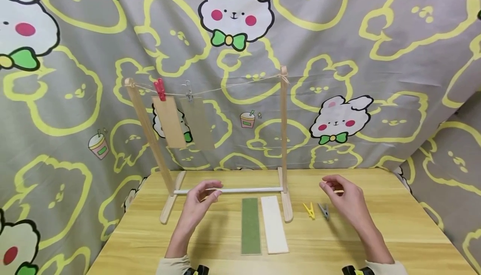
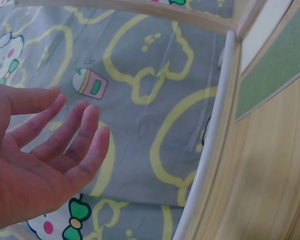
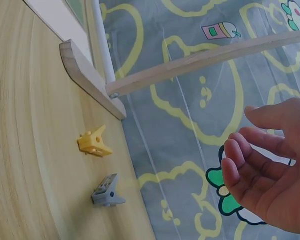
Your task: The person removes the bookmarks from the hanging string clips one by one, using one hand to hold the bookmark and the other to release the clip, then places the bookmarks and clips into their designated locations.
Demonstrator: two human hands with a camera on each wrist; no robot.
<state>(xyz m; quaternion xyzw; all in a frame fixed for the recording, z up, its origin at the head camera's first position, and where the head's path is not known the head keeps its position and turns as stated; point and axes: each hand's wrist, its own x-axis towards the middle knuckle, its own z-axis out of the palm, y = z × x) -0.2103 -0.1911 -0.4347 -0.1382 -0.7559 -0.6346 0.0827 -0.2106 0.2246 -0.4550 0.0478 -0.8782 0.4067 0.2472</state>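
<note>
Our left hand [image 1: 197,202] loose, empty, front of rack [image 1: 284,141] | our right hand [image 1: 347,200] likewise, right of rack | we see yellow clip [image 1: 310,211], gray clip [image 1: 324,211] right of rack | green card [image 1: 250,225], white card [image 1: 274,225] in front

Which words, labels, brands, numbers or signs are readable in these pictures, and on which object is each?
None can be read.
Green card and white card: no lettering visible.
Yellow clip and gray clip: no readable marking.
Printed cups on the curtain: any marks too small to read.
</note>
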